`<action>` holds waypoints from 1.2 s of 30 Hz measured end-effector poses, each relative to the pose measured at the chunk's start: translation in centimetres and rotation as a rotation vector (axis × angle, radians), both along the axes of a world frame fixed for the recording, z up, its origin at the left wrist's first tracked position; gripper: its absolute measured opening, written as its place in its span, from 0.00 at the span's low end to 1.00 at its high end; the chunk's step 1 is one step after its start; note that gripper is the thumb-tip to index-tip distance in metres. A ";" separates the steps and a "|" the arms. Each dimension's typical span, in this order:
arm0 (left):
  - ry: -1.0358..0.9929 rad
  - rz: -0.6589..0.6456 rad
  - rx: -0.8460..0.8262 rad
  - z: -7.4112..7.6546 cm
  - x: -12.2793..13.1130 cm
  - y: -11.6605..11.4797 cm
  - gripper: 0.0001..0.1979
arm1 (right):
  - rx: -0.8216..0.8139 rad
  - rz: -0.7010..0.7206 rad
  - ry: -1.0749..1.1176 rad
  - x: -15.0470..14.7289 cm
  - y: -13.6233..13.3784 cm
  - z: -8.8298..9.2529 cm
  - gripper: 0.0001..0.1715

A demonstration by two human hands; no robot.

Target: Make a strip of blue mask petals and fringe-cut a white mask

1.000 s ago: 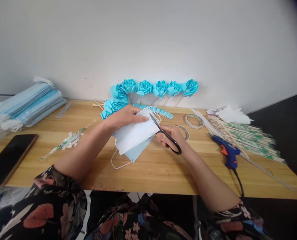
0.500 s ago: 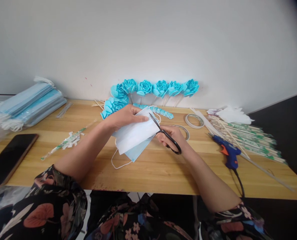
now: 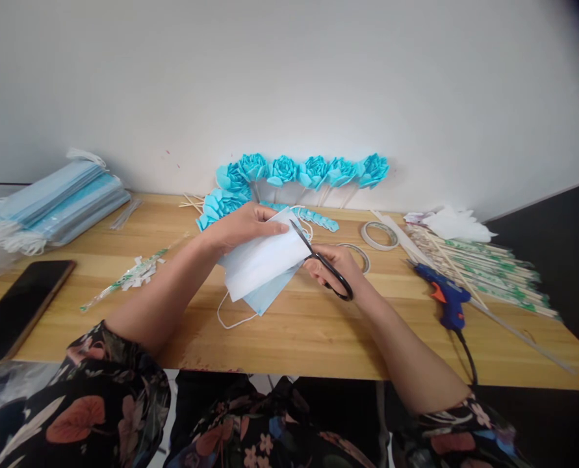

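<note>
My left hand [image 3: 247, 229] grips a face mask [image 3: 267, 257] by its upper edge, thumb on the white side and fingers hidden behind. A light blue layer shows below the white one, and an ear loop hangs at the lower left. My right hand [image 3: 335, 263] is closed around black-handled scissors [image 3: 335, 274], whose blades lie at the mask's right end, pointing up and left. Whether the blades are fully closed on the fabric I cannot tell. Just behind my hands lies a strip of blue petal-like pieces [image 3: 321, 218].
Blue flowers on sticks [image 3: 313, 172] lean along the wall. Stacked masks [image 3: 69, 198] and a phone [image 3: 23, 309] sit at left, near white scraps [image 3: 140, 273]. Tape rolls [image 3: 379, 235], a blue glue gun [image 3: 442, 292] with cord and wrapped sticks [image 3: 494, 266] lie at right.
</note>
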State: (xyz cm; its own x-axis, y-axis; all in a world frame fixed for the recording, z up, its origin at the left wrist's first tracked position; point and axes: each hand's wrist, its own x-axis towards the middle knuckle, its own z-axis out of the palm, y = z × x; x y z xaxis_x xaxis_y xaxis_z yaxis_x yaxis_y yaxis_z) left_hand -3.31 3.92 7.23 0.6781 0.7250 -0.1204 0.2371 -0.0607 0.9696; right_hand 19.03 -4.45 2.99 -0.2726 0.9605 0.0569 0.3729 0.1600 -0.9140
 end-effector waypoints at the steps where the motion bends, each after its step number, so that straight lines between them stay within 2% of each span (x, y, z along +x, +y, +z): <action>1: 0.001 0.003 0.001 0.1 0.0 0.0 0.17 | 0.002 0.001 -0.002 0.0 0.0 0.0 0.29; 16: 0.006 0.013 -0.004 0.1 -0.2 0.0 0.19 | -0.004 -0.026 0.008 0.0 0.0 -0.2 0.29; 24: 0.007 0.027 -0.013 0.4 -0.2 0.0 0.18 | -0.030 0.012 0.014 0.3 0.2 -0.8 0.28; 30: 0.033 0.030 0.037 0.5 -0.2 -0.3 0.17 | 0.150 0.211 -0.030 0.7 0.3 -0.9 0.37; 36: 0.055 -0.024 0.089 0.6 0.6 -0.8 0.17 | 0.149 0.165 -0.061 0.6 0.3 -1.1 0.37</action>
State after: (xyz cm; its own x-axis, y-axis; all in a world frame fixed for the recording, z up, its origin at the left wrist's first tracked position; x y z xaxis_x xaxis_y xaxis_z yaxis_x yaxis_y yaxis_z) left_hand -2.73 3.11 7.86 0.6894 0.7183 -0.0941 0.2875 -0.1519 0.9457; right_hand 19.68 -4.18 1.87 -0.4323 0.8848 0.1736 0.3845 0.3551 -0.8521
